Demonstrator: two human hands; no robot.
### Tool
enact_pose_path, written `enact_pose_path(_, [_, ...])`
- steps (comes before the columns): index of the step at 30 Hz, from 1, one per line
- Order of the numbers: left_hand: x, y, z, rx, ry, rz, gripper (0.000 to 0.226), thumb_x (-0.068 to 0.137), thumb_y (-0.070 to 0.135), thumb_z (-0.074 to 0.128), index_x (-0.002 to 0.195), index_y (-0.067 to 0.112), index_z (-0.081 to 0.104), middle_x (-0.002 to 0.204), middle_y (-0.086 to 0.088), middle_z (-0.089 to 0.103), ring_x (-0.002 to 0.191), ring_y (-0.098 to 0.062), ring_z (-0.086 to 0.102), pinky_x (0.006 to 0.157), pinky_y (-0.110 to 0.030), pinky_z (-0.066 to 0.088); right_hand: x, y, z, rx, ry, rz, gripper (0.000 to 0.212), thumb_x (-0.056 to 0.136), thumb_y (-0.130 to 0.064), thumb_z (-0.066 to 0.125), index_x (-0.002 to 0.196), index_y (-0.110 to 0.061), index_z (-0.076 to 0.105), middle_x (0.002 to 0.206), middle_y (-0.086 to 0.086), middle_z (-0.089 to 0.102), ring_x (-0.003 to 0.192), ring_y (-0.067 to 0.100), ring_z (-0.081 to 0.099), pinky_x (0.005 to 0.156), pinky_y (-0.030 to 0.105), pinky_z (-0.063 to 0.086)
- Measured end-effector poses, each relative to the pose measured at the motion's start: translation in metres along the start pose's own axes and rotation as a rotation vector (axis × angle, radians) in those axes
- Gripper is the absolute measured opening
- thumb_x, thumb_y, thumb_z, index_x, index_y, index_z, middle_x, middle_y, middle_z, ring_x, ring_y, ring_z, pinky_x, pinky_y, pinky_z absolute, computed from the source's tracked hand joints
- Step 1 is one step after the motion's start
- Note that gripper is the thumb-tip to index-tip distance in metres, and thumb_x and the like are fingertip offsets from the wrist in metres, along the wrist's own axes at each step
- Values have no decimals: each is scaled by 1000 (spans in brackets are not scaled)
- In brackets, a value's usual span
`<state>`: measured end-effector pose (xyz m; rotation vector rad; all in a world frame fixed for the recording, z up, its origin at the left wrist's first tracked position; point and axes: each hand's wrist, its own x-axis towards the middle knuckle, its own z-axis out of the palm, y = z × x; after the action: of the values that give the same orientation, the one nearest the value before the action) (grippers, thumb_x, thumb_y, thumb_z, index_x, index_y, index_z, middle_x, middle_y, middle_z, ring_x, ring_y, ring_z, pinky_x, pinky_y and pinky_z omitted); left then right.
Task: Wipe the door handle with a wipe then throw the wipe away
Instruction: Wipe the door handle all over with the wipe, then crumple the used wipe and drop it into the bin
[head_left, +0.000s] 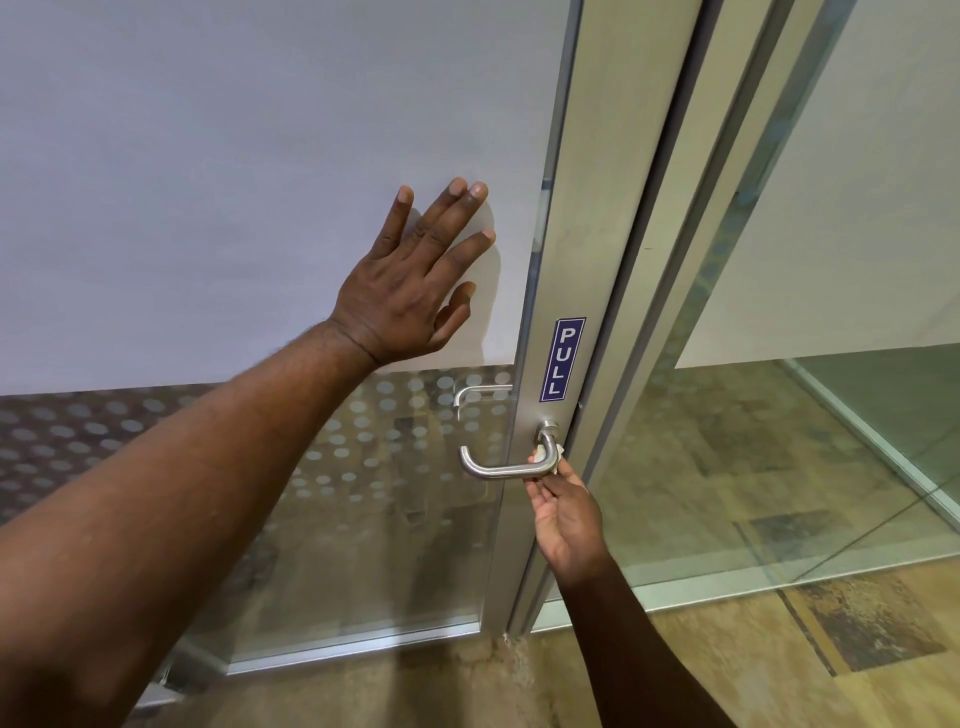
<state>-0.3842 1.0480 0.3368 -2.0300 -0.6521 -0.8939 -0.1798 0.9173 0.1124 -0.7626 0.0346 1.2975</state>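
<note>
A brushed-steel lever door handle (493, 470) sticks out from the metal stile of a glass door, low in the middle of the view. My right hand (563, 512) reaches up from below and pinches a small white wipe (551, 457) against the handle's neck, close to the round base. Only a scrap of the wipe shows between my fingers and the steel. My left hand (415, 283) lies flat with fingers spread on the frosted white panel of the door, above and left of the handle.
A blue PULL sign (562, 359) sits on the door stile (582, 208) just above the handle. A second handle (475, 395) shows through the dotted glass. Right of the door frame stands a glass wall (810, 426). The floor is tan patterned carpet (857, 649).
</note>
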Motion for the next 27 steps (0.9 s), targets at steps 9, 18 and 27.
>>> enact_pose_path(9, [3,3,-10,-99,-49,-34,51,102,29,50,149,10,42,168,-20,22,159,-33,16,129,-48,-6,-38,5,-15,-72,17,-13,43,87,17,62,129,12,52,108,25,71,95,29,74,81,41,61])
enact_pose_path(18, [-49,58,-47,-277,-201,-113,47,98,24,56,143,10,53,166,-19,29,158,-30,22,129,-56,9,-61,15,25,-225,-175,61,34,84,15,66,116,4,64,95,16,78,87,24,77,73,35,63])
enact_pose_path(27, [-129,101,-124,-268,-388,-318,41,96,25,60,135,11,64,136,-9,65,130,-26,60,122,-57,30,-98,30,70,-483,-529,127,46,77,-6,78,122,-6,66,96,6,77,86,15,73,71,31,57])
